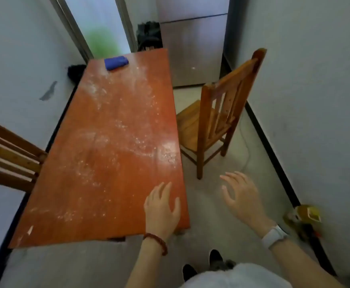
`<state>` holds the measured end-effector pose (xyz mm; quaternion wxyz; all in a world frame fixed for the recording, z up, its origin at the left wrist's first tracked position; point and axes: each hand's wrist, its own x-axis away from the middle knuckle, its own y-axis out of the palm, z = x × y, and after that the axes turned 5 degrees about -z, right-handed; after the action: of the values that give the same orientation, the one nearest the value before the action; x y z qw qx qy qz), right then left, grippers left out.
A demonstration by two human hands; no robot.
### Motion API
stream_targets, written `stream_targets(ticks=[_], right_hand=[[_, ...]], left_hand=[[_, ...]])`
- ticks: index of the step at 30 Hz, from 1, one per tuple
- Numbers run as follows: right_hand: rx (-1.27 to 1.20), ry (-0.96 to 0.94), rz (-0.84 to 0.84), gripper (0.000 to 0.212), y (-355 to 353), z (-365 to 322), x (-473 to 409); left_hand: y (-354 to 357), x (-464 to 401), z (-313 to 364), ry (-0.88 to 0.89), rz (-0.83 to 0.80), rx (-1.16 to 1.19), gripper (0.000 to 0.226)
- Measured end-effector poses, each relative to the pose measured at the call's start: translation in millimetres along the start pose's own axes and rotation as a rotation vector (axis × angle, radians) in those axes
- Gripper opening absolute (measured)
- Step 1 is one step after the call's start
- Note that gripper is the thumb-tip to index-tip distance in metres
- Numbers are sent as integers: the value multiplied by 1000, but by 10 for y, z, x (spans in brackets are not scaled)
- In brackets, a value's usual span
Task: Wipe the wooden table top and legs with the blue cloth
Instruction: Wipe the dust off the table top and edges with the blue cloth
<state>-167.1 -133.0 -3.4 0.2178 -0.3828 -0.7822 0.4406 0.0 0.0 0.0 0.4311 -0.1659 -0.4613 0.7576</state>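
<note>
The blue cloth (116,63) lies folded at the far end of the wooden counter (99,183), near its far left corner and well apart from both hands. The counter's reddish-brown top is long and narrow, and pale powdery smears and specks are spread across most of it, thickest near the right edge about midway along. A small pale chip shows at the near left corner.

The left hand (161,210) is over the near right corner of the counter, fingers spread and relaxed, grasping nothing; whether it touches the wood cannot be told. A beaded bracelet (156,243) circles that wrist. The right hand (242,197) is out over the floor to the right of the counter, fingers loose and apart, holding nothing, with a pale wristband (272,235) on its wrist.

A wooden chair (217,113) stands just beside the counter's right side on the pale floor (211,208). Part of another chair (10,156) shows at the left, against the white wall. A steel-grey fridge (192,48) stands beyond the counter's far end.
</note>
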Motion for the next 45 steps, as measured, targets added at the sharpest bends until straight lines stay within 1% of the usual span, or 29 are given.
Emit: stream_targets(ticks=[1, 3, 5, 7, 10, 13, 17, 20, 23, 28, 30, 31, 33, 35, 40, 41, 43, 44, 45], right_hand=[[2, 42, -25, 47, 93, 150, 70], [-9, 116, -74, 52, 170, 417, 226], [-65, 242, -118, 58, 180, 631, 378], [-82, 335, -152, 51, 151, 834, 485], [-99, 450, -197, 32, 38, 1190, 468], [-89, 501, -318, 31, -105, 1596, 290], [-163, 532, -333, 37, -429, 2177, -149], [-164, 548, -333, 33, -787, 2545, -560], [-167, 510, -271, 30, -1102, 2784, -919], [-135, 500, -212, 32, -1440, 3033, -1508], [-120, 487, -192, 42, -1529, 3129, -1749], [-110, 485, -196, 43, -1565, 3173, -1865], [-80, 493, -229, 37, -1624, 3276, -2115], [-53, 504, -251, 35, -1668, 3387, -2392], [-97, 550, -226, 35, -1781, 3670, -3190], [-101, 563, -235, 37, -1829, 3701, -3354], [-81, 575, -252, 56, -1961, 3748, -3669], [-60, 578, -255, 62, -2029, 3788, -3819], [-37, 584, -258, 60, -2087, 3840, -3954]], left_hand=[[97, -8, 9, -5, -64, -11, 49], [294, -6, 78, 21, -142, -39, 50], [468, -22, 174, 54, -221, -45, 50], [658, -55, 290, 89, -297, -77, 49], [915, -289, 540, 155, -429, -142, 48], [1144, -626, 897, 182, -508, -207, 47], [1415, -1188, 1639, 181, -565, -236, 43], [1543, -1652, 2254, 287, -552, -270, 38], [1546, -1999, 2757, 378, -503, -258, 34], [1625, -2574, 3217, 473, -462, -285, 30], [1688, -2823, 3334, 485, -461, -301, 30], [1717, -2946, 3388, 483, -468, -306, 30], [1791, -3196, 3484, 466, -493, -308, 34], [1867, -3470, 3600, 448, -519, -307, 39], [2018, -4229, 3983, 430, -541, -249, 42], [2033, -4374, 4069, 426, -539, -238, 42], [2061, -4657, 4255, 426, -541, -243, 41], [2075, -4801, 4354, 435, -543, -247, 40], [2104, -4944, 4443, 440, -543, -245, 40]])
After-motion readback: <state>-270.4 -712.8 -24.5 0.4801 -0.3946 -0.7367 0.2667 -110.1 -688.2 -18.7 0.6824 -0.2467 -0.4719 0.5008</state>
